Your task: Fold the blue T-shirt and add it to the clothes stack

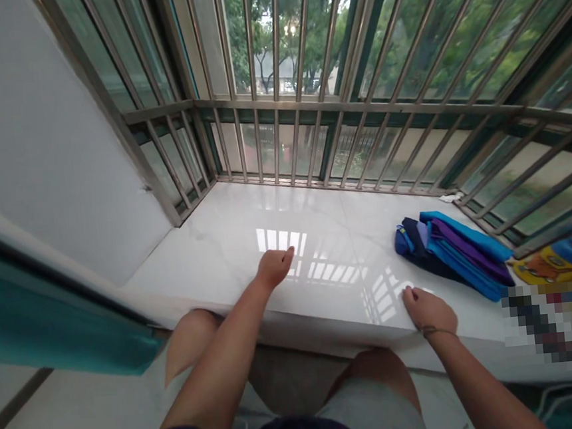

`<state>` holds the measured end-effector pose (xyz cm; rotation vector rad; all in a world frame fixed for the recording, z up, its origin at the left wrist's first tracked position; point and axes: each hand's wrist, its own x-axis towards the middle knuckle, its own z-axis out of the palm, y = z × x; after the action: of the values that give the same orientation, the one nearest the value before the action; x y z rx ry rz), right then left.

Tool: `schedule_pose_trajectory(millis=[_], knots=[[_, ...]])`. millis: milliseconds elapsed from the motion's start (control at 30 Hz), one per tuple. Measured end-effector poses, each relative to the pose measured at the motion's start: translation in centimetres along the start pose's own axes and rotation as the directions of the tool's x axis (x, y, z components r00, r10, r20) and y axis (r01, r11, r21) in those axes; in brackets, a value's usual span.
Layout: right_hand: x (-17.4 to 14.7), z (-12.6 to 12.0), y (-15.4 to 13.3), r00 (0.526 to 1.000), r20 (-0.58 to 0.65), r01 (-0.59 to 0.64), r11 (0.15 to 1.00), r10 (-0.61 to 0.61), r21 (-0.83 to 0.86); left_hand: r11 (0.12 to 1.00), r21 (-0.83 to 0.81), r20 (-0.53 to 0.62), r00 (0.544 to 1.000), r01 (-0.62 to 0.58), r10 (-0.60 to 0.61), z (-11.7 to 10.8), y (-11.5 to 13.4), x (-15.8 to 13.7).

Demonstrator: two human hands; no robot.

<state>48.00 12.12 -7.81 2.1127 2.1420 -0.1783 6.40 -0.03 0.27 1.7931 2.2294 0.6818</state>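
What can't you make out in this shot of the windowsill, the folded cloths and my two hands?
- Head view: a pixelated block on the sill hides whatever lies there.
- Yellow printed item: cut off partly by that block; its design is unclear.
- Folded blue and purple cloths: stacked, so the count and type are unreadable.
- Left hand: fingers curled away, so contact with the sill is uncertain.
- Right hand: palm down, underside hidden.

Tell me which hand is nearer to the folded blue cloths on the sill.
Right. The right hand rests on the sill just left of the cloths, not touching them. The left hand is much farther left, near the sill's middle.
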Motion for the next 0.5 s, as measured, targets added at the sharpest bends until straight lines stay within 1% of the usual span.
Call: schedule_pose_trajectory(millis=[67,133,233,267,333,367,400,433,467,500], knots=[[-0.2,0.2,0.0,1.0,-0.01,0.002,1.0,-0.002,0.006,0.994,0.1,0.06,0.997,0.051,-0.057,2.7,-2.9,0.8],[-0.3,0.3,0.0,1.0,-0.01,0.016,1.0,-0.016,0.015,0.984,0.165,0.106,0.991,0.063,-0.082,4.7,-4.5,0.6],[0.6,-0.7,0.4,0.997,-0.04,0.07,0.997,-0.07,0.016,0.966,0.251,0.155,0.983,0.06,-0.101,6.4,-5.2,0.2],[1.2,-1.4,0.8,0.994,-0.08,0.077,0.997,-0.076,0.006,0.96,0.274,0.166,0.98,0.057,-0.105,6.7,-5.2,0.2],[3.3,-3.6,1.9,0.972,-0.226,0.057,0.998,-0.06,-0.021,0.949,0.311,0.182,0.977,0.05,-0.111,7.1,-5.1,0.4],[4.6,-5.0,2.7,0.946,-0.32,0.029,0.999,-0.039,-0.035,0.945,0.324,0.189,0.976,0.045,-0.111,7.3,-5.0,0.5],[6.0,-6.3,3.7,0.907,-0.421,0.0,0.999,-0.019,-0.044,0.942,0.334,0.194,0.975,0.04,-0.111,7.4,-5.0,0.6],[7.4,-7.6,4.7,0.862,-0.507,-0.024,0.998,-0.006,-0.053,0.939,0.342,0.199,0.974,0.038,-0.111,7.5,-5.0,0.7],[8.9,-8.8,5.8,0.804,-0.594,-0.068,0.997,0.028,-0.046,0.937,0.348,0.201,0.973,0.036,-0.113,7.6,-5.0,0.8],[10.3,-9.7,7.0,0.752,-0.655,-0.122,0.992,0.08,-0.019,0.934,0.354,0.202,0.972,0.038,-0.116,7.6,-5.0,0.8]])
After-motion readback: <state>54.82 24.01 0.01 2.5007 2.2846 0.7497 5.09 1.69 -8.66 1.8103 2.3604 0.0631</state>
